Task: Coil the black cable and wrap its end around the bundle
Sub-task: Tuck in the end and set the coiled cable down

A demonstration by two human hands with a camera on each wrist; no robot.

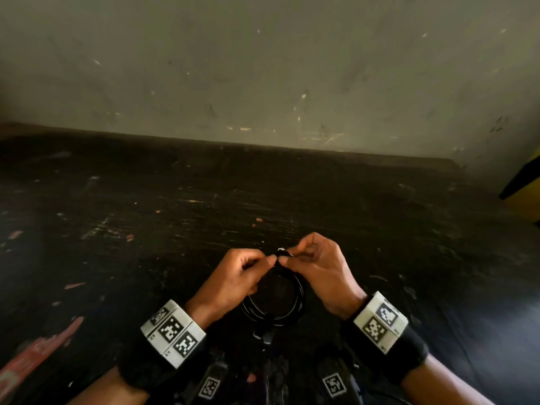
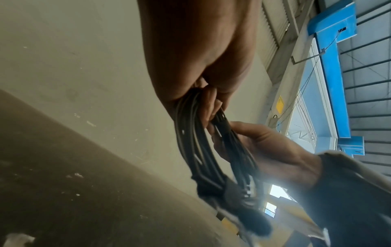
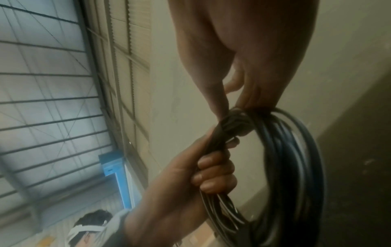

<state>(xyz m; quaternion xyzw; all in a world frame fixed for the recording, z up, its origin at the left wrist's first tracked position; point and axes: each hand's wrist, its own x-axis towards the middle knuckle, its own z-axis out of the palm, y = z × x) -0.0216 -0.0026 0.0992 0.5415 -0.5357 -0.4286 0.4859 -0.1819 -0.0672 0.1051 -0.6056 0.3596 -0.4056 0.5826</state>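
The black cable (image 1: 295, 305) is coiled into a round bundle of several loops, held upright just above the dark table (image 1: 175, 229). My left hand (image 1: 267, 260) grips the top of the coil, its fingers curled round the strands (image 3: 213, 175). My right hand (image 1: 287, 255) pinches the cable's end (image 1: 282, 252) at the top of the bundle, right against the left fingertips. In the right wrist view the end lies wound round the strands (image 3: 234, 118) under the right thumb. In the left wrist view the coil (image 2: 198, 142) hangs from the left fingers (image 2: 211, 103), with a dark band (image 2: 228, 188) round its lower part.
A scratched pale wall (image 1: 263, 68) stands behind the table. A yellow and black object (image 1: 523, 188) sits at the far right edge. A red strip (image 1: 38, 355) lies at the near left. Black-and-white marker tags (image 1: 334, 384) hang below my wrists.
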